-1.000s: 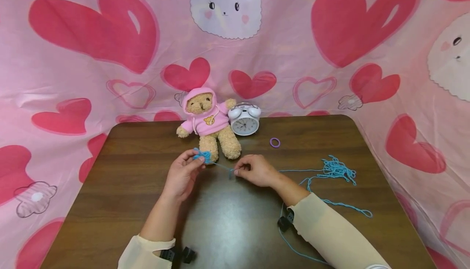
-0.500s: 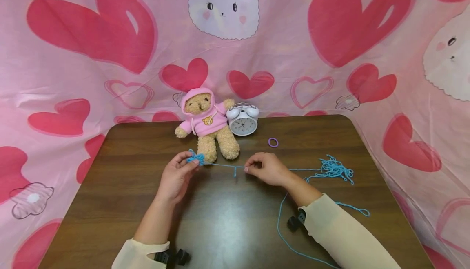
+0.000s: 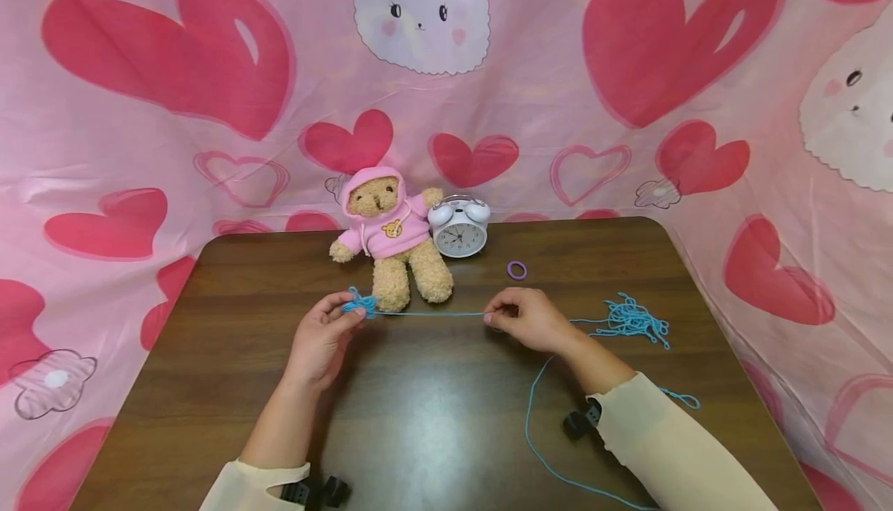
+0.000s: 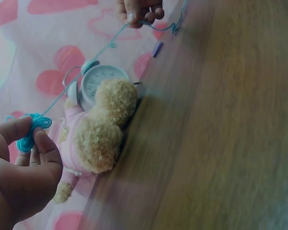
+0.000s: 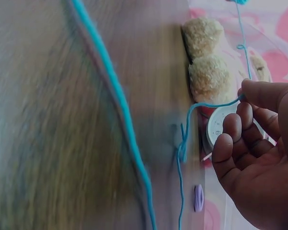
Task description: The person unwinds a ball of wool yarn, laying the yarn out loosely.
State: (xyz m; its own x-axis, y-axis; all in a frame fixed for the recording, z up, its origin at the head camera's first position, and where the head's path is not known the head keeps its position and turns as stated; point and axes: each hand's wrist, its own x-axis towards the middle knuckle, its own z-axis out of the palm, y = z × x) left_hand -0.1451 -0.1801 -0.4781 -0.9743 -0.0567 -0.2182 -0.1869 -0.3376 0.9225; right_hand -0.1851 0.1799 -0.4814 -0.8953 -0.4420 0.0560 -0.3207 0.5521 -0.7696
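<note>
In the head view my left hand (image 3: 317,348) pinches a small wound bundle of light-blue yarn (image 3: 359,305) between thumb and fingers, in front of the teddy bear's foot. My right hand (image 3: 533,321) pinches the strand (image 3: 432,314) running from that bundle, which stretches straight between both hands. A little loop (image 5: 240,47) shows on this strand in the right wrist view. Beyond my right fingertips the yarn droops, with a tangled kink (image 5: 182,146) in it. To the right on the table lies a loose pile of the same yarn (image 3: 633,319).
A teddy bear (image 3: 398,238) in a pink hoodie sits at the back of the brown table (image 3: 432,402), beside a white alarm clock (image 3: 460,238). A purple ring (image 3: 516,264) lies right of the clock. One yarn length (image 3: 532,433) curves toward the front edge. Behind hangs a pink heart-patterned cloth (image 3: 530,84).
My hands have moved apart, left hand leftward and right hand rightward, and the strand between them has grown longer and straighter. The short hanging kink between them no longer shows there.
</note>
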